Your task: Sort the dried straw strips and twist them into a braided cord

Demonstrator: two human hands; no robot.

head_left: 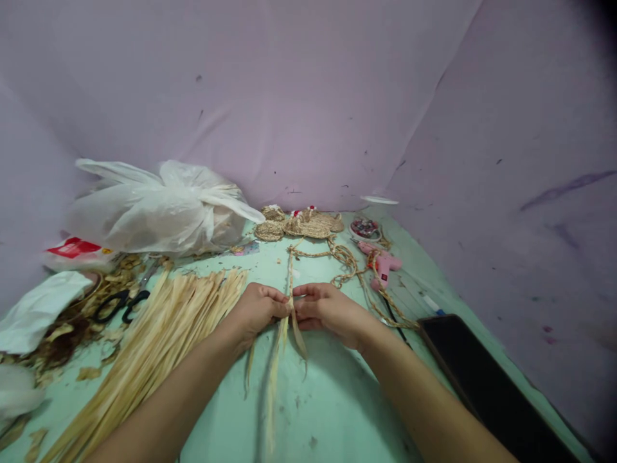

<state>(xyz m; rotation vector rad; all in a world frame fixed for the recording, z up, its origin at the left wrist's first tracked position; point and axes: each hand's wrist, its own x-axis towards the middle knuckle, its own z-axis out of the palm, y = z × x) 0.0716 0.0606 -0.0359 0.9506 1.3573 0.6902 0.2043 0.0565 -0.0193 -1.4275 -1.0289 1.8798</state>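
The braid [290,271] is pinched by the left hand [260,308] and right hand [326,310], both nearly closed, over the table [231,418]. Likely light, pliant and easily frayed, it is best gripped where the loose strands [272,392] meet.

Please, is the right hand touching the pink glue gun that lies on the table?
Apart. The head view shows it: a strip of green tabletop is visible between the right hand and the pink glue gun.
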